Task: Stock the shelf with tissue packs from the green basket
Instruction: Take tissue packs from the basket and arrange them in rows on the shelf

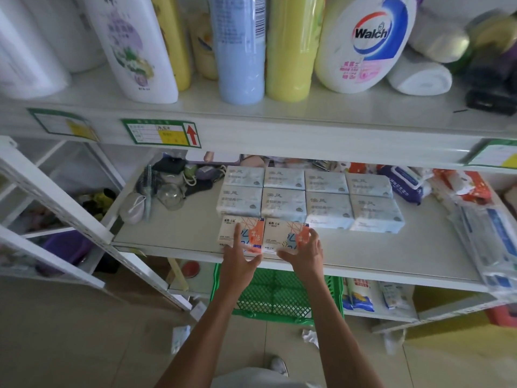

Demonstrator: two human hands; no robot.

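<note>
A white metal shelf (363, 247) carries the goods at its middle level, with a pale tiled floor (84, 331) below and a second white rack (56, 197) standing to the left. The upper board holds tall bottles, among them a Walch bottle (366, 43), and rolled white towels (419, 77). On the middle board, eight pale blue tissue packs (307, 197) lie flat in two rows of four, edges touching. In front of their left end, two orange-and-white tissue packs (265, 233) lie side by side near the board's front edge. The left hand (240, 257) rests with spread fingers on the left pack, its grip released; the right hand (303, 254) lies likewise open on the right pack. The green basket (279, 295) sits under the board, behind the forearms.
</note>
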